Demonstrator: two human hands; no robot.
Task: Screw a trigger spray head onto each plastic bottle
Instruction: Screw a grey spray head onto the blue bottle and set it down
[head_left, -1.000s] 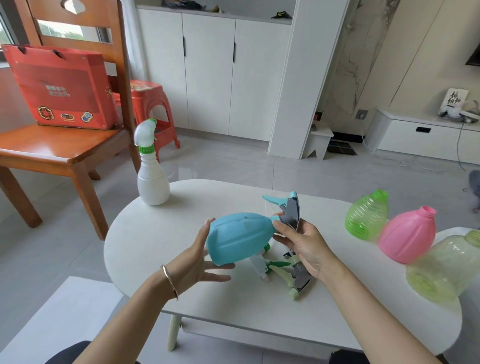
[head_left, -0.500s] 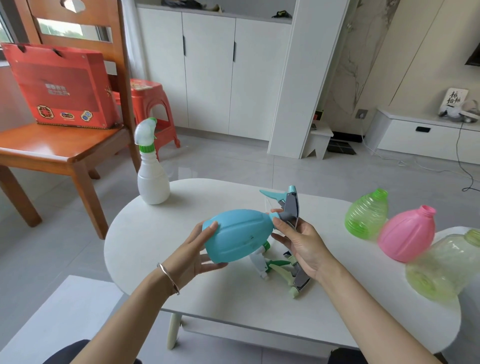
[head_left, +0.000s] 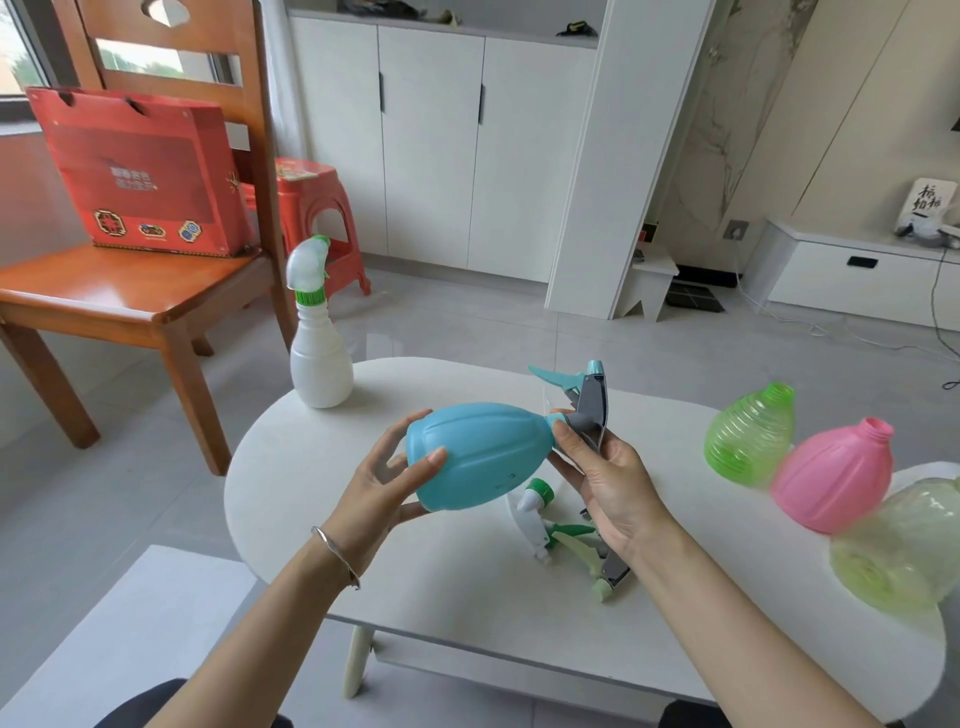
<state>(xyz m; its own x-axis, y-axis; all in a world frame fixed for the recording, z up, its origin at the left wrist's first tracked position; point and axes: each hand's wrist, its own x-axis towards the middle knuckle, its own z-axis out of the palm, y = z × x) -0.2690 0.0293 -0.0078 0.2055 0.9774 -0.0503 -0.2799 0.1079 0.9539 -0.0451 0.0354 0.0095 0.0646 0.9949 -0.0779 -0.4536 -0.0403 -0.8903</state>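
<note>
The left hand (head_left: 384, 488) is now gripping the blue bottle (head_left: 478, 462) again, thumb and fingers wrapped round its base, where a second ago it was spread open beside it. The bottle is lying sideways in the air above the middle of the worktop (head_left: 322, 467). The right hand (head_left: 608, 483) is pinching the grey collar of the teal trigger spray head (head_left: 587, 400) at the bottle's neck. That fresh grip suggests another twist is coming, so this head is probably not yet tight. One white bottle (head_left: 319, 358) at the far left edge is already capped; the green bottle (head_left: 748, 436), pink bottle (head_left: 831, 478) and pale bottle (head_left: 898, 551) at the right edge are waiting, with loose spray heads (head_left: 566, 535) lying under the right hand.
</note>
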